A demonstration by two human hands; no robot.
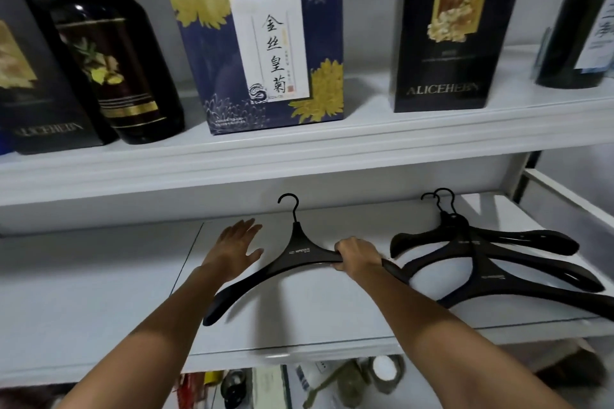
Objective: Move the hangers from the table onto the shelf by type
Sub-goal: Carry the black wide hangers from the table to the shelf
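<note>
A wide black hanger (300, 251) with a wire hook lies on the white middle shelf (99, 292). My right hand (357, 256) grips its right arm, fingers curled round it. My left hand (237, 242) hovers flat just left of the hanger's neck, fingers straight, holding nothing; my left forearm crosses over the hanger's left arm. To the right, two more black hangers (481, 249) of the same wide kind lie stacked on the same shelf, hooks pointing to the back.
The upper shelf (299, 149) carries a dark bottle (126, 60), a blue and gold box (265, 50), a tall dark box (452, 26) and more dark boxes at both ends. Below the middle shelf, small cluttered items (332, 378) show.
</note>
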